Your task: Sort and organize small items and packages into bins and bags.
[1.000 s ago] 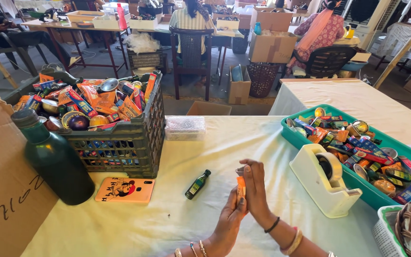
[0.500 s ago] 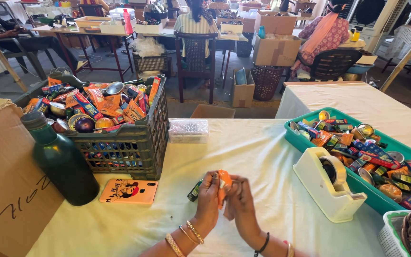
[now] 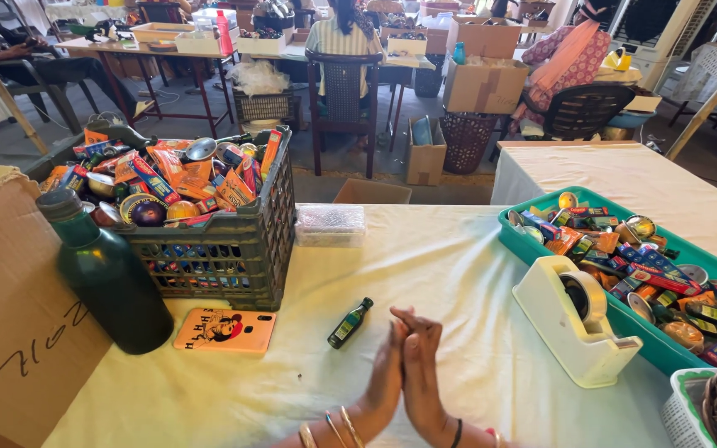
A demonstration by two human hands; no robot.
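Observation:
My left hand (image 3: 385, 377) and my right hand (image 3: 421, 365) are pressed flat together, palm to palm, fingers straight, just above the cream tablecloth (image 3: 450, 265) at the near edge. Nothing shows between the palms, so anything held there is hidden. Bangles ring my left wrist and a dark band my right. A tiny dark green bottle (image 3: 350, 323) lies on the cloth just left of my fingertips, apart from them. An orange phone case (image 3: 224, 330) lies flat further left.
A dark plastic crate (image 3: 238, 253) heaped with small packets and tins stands at the left, behind a big green bottle (image 3: 105, 278) and a cardboard box (image 3: 10, 323). At the right are a white tape dispenser (image 3: 578, 328) and a green tray (image 3: 524, 241) of packets. People sit at tables behind.
A small orange item was held up between my fingers; my hands have since dropped lower and closed flat together, and the item is no longer visible.

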